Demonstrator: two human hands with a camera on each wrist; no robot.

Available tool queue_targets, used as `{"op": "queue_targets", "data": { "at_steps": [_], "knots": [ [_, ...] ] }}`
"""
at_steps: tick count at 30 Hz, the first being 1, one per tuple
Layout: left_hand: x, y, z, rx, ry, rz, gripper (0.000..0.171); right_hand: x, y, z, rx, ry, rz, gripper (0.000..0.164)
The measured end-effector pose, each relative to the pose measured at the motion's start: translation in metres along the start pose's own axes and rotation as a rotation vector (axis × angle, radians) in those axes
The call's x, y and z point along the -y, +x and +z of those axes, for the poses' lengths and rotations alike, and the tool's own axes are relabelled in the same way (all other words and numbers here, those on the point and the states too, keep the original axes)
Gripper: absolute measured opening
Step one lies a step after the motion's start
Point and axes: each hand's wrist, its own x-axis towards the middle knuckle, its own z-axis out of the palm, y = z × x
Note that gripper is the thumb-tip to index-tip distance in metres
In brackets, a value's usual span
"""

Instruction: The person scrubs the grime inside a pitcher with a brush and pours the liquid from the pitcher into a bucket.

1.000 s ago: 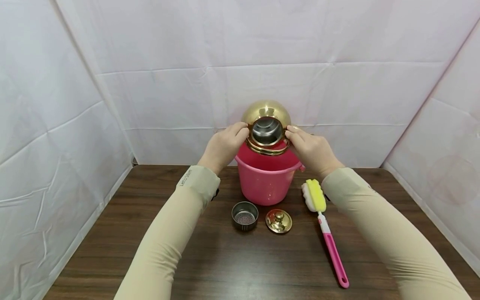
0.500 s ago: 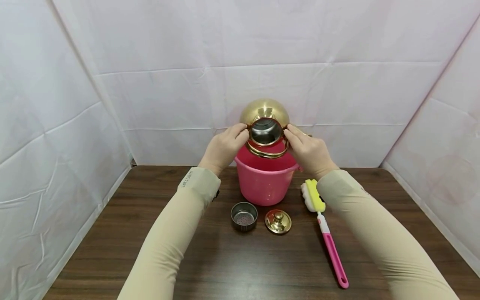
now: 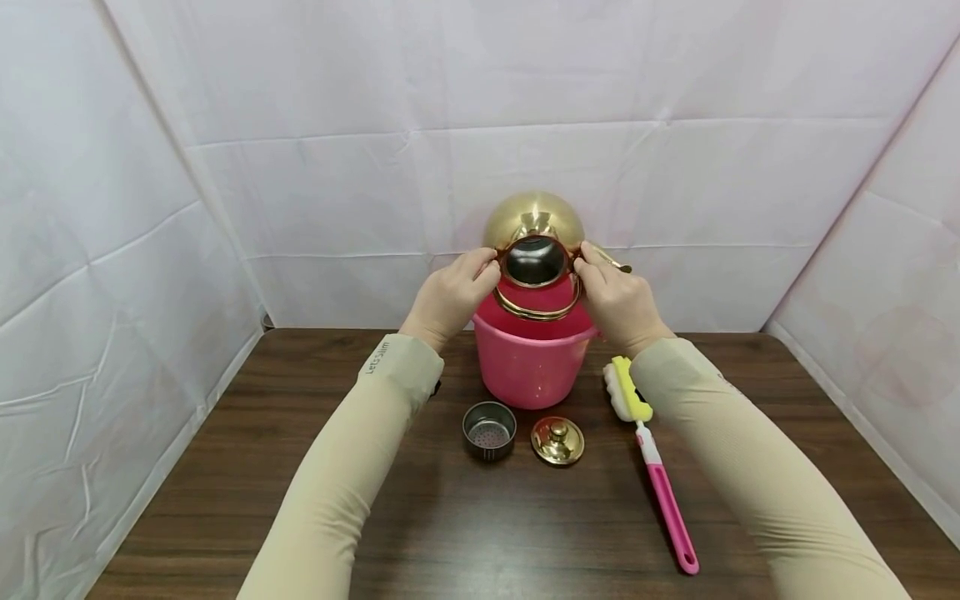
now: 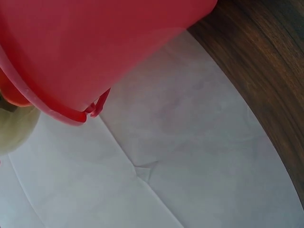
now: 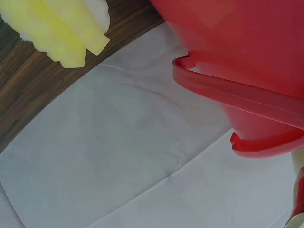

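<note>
A shiny gold teapot (image 3: 531, 213) is tilted above the pink bucket (image 3: 531, 371), its round mouth turned toward me. My left hand (image 3: 448, 298) pinches the left side near the mouth, and my right hand (image 3: 618, 302) pinches the right side. Beyond the right fingers the spout (image 3: 617, 262) sticks out. Below the mouth hangs the looped gold handle (image 3: 536, 314). The steel inside of the pot looks dark. In both wrist views the bucket (image 4: 95, 47) fills much of the picture, and the hands themselves are out of sight there.
On the dark wood table (image 3: 480, 533), a perforated metal strainer (image 3: 489, 432) and a gold lid (image 3: 557, 441) lie before the bucket. To the right lies a sponge brush (image 3: 667, 500) with a pink handle. White cloth (image 3: 337, 192) hangs behind and at both sides.
The teapot has tipped a little further, and its inside has gone from bright to dark. More of the spout shows beside my right hand. Both hands keep their grip.
</note>
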Motion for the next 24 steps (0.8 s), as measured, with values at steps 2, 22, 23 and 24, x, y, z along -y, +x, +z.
{"op": "queue_targets", "data": {
  "at_steps": [2, 22, 23, 24],
  "knots": [
    [0.0001, -0.0002, 0.0001, -0.003, -0.001, 0.006, 0.010, -0.0002, 0.0000, -0.0004, -0.012, 0.005, 0.002, 0.014],
    [0.0012, 0.0020, -0.0031, -0.016, -0.077, 0.108, 0.006, -0.0046, 0.0012, 0.0013, -0.165, 0.028, -0.059, 0.009],
    [0.0012, 0.0026, -0.0039, -0.014, -0.073, 0.123, 0.007, -0.0046, 0.0012, 0.0014, -0.172, 0.026, -0.060, 0.009],
    [0.0012, 0.0031, -0.0047, -0.014, -0.068, 0.137, 0.007, -0.0046, 0.0012, 0.0014, -0.180, 0.026, -0.061, 0.009]
  ]
}}
